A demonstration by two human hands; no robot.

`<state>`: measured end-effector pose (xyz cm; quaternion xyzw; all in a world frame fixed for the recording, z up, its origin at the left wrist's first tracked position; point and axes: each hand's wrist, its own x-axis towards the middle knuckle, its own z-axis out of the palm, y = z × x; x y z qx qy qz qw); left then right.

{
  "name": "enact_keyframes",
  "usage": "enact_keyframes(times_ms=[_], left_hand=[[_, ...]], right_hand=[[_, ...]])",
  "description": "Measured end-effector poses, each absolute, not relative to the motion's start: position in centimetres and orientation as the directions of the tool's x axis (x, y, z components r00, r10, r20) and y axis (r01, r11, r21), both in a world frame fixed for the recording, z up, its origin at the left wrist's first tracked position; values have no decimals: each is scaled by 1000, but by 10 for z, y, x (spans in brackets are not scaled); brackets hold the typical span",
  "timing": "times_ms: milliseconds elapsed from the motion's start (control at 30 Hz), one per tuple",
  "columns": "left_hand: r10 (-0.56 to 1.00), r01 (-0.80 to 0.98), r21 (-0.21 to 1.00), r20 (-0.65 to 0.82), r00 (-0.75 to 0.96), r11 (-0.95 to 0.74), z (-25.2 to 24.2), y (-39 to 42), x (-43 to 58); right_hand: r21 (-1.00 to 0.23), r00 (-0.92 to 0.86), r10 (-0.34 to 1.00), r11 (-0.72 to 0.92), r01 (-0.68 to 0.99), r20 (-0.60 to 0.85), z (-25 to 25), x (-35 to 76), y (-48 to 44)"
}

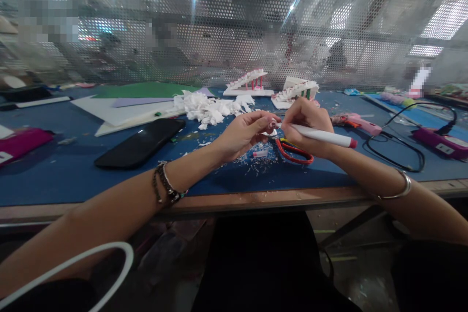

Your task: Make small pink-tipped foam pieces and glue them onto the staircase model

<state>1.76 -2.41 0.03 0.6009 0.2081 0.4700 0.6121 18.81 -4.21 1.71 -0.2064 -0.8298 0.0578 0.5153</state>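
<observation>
Two hands are at work above the middle of the front edge of the blue surface (234, 180); the right hand (309, 126) has its grip closed around one marker (321, 136), a smooth white plastic tube with a pinkish-red end, held aslant; the left hand (252, 134) has its grip pinched on one small pale piece (273, 126), right at the marker's writing end; the fingers hide its shape, and I cannot tell whether the two touch.

Beneath them, toward the front edge, lie one short cap (259, 154), many fine white shreds, and one red-and-yellow looped handle (296, 153); left of the hands is one heap of crumpled white scraps (208, 107), soft and torn-looking; nearer the front edge lies one phone (141, 144), black, glossy, round-cornered.

Toward the back edge stand two white stepped models (250, 83), one with red posts, one with green; to their left are one flat green sheet (146, 89) and some white sheets (106, 109); toward the right edge are one pink glue gun (361, 124) and one purple box (440, 142) with a black cord; beyond the back edge rises one metal screen (226, 34), punched with round holes.
</observation>
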Motion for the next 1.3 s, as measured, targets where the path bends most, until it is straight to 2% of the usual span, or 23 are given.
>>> enact_keyframes(times_ms=[267,533,700,867,1000,1100,1300], left_hand=[[800,-318,931,327,503,-181,2,-25,17],[799,-374,911,352,487,-173,3,-26,18],[799,-391,907,349,491,-156,0,-25,18],[794,-422,893,367,485,-155,1,-25,18],[786,-423,891,379,489,-166,2,-26,19],[782,-418,892,383,493,-173,3,-26,19],[779,-437,883,393,488,-172,2,-24,19]], right_hand=[[-258,-383,377,909,326,843,19,191,-39],[-356,-394,427,903,241,814,18,191,-41],[-311,-371,423,893,325,827,17,190,-40],[-346,-379,415,908,238,827,17,192,-38],[-341,-367,426,899,275,827,16,193,-37],[-351,-378,414,909,227,828,17,193,-37],[-262,-373,354,925,274,858,18,189,-41]])
